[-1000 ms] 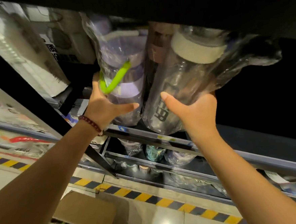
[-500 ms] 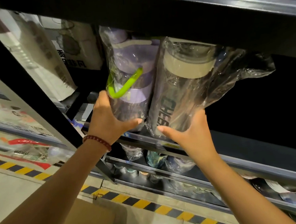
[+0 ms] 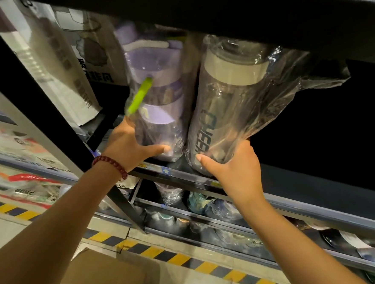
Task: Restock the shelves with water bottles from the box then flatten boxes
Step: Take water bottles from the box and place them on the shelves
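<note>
Two plastic-wrapped water bottles stand side by side at the front of a dark shelf (image 3: 180, 177). The purple-lidded bottle (image 3: 158, 113) with a green strap is on the left; my left hand (image 3: 131, 143) grips its base. To its right stands the clear bottle (image 3: 222, 108) with a cream lid and dark lettering, its loose wrap trailing to the right. My right hand (image 3: 233, 169) holds the bottom of this one. An open cardboard box (image 3: 103, 278) lies on the floor below, with wrapped goods showing inside.
White printed cartons (image 3: 50, 62) fill the shelf's left end behind a black upright post (image 3: 37, 103). The shelf above (image 3: 239, 9) hangs low over the bottle lids. Lower shelves (image 3: 197, 207) hold several wrapped bottles. Yellow-black tape (image 3: 179, 260) lines the floor.
Both bottles have gone further back onto the shelf and stand more upright. My hands have followed them in, and my view has moved closer.
</note>
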